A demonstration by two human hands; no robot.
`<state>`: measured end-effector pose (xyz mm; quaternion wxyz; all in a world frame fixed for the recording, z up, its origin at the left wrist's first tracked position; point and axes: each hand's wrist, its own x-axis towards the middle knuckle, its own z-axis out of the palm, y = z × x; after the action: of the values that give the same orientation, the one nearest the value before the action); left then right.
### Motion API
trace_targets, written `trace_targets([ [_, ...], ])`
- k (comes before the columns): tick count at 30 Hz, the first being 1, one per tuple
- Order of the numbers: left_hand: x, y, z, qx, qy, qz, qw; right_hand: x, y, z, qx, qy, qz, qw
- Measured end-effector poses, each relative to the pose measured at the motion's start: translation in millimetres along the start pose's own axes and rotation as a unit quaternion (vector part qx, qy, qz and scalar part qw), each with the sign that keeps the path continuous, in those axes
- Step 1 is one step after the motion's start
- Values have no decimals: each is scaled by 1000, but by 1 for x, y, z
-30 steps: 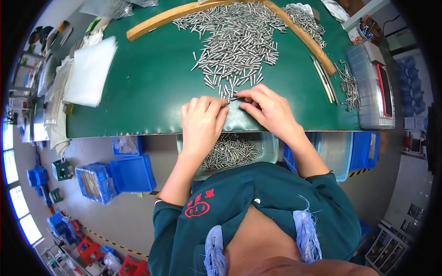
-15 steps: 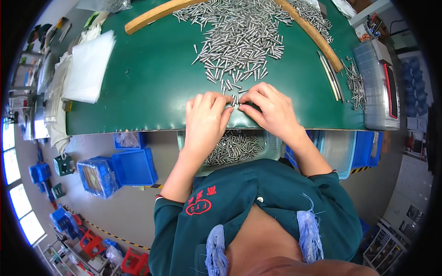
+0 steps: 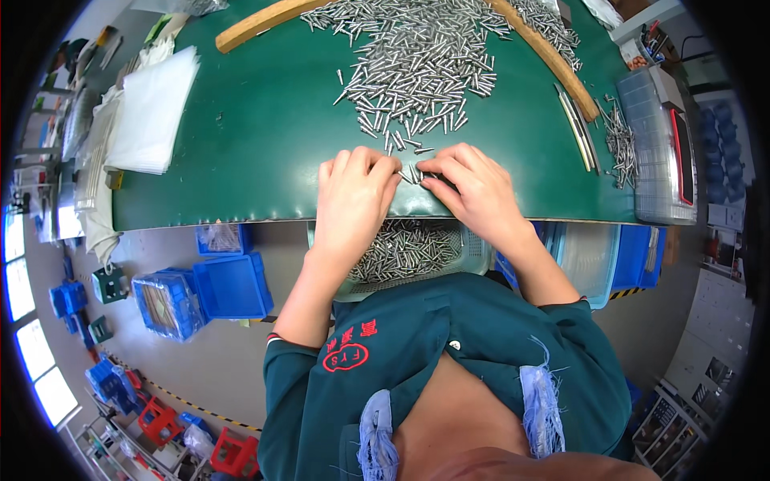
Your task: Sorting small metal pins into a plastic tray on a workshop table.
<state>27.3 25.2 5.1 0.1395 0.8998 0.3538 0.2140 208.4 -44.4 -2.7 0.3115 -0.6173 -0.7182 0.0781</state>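
Observation:
A broad pile of small silver tapered metal pins lies on the green tabletop, thinning toward me. At its near tip, close to the table's front edge, a few loose metal pins sit between my two hands. My left hand is closed, fingers curled, its fingertips at the left end of these pins. From the other side, my right hand pinches at them with thumb and fingers. Fingertips partly hide what each hand grips. Below the edge, a pale green basket holds many more pins.
Wooden strips border the pile on both sides. Thin rods, scattered pins and a clear plastic box are at the right. White sheets lie at the left. Blue bins stand below.
My left hand has drawn slightly left and away from the right hand. The pins between them have spread apart a little. The view has shifted slightly.

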Motion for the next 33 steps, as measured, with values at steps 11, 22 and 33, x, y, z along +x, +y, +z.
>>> trace_targets([
  [11,-6,4,-5,-14,12,-28,999,-2,-4,-10,29,-22,26,999],
  [22,16,-8,7,31,31,-67,997,4,-10,-3,-3,-16,-6,1000],
  [33,1,-5,-2,-93,-36,65,993,4,-7,-5,-1,-19,-10,1000],
])
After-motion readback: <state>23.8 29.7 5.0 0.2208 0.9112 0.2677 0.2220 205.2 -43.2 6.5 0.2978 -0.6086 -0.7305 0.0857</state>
